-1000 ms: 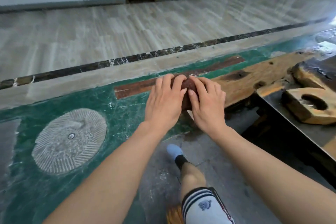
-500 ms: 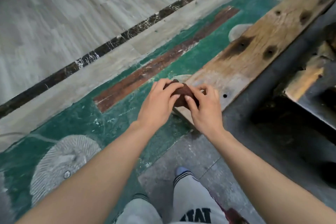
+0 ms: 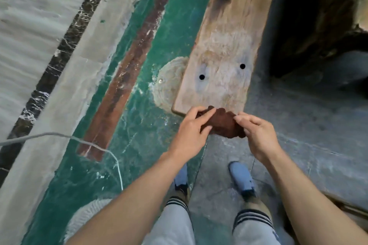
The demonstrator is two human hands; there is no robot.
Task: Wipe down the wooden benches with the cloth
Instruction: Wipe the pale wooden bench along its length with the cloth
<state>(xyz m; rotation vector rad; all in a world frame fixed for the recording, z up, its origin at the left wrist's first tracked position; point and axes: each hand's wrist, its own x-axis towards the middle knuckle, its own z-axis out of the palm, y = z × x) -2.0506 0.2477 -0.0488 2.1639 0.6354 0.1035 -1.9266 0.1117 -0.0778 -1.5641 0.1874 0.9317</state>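
A long pale wooden bench (image 3: 225, 49) with dark knots and two small round holes runs away from me up the middle of the view. A dark reddish-brown cloth (image 3: 221, 124) is bunched in the air just before the bench's near end. My left hand (image 3: 189, 131) pinches the cloth's left side. My right hand (image 3: 256, 135) pinches its right side. The cloth's lower part is hidden behind my fingers. Whether it touches the bench edge I cannot tell.
Green marble floor with a brown inlaid strip (image 3: 127, 65) lies left of the bench, and a grey cable (image 3: 83, 141) curves across it. A round pale floor medallion (image 3: 169, 83) sits beside the bench end. Dark furniture (image 3: 318, 16) stands on the right. My feet in blue shoes (image 3: 241, 179) stand below.
The view has swung down and round, so the bench now points straight away. My hands have drawn apart, spreading the cloth between them at the bench's near end.
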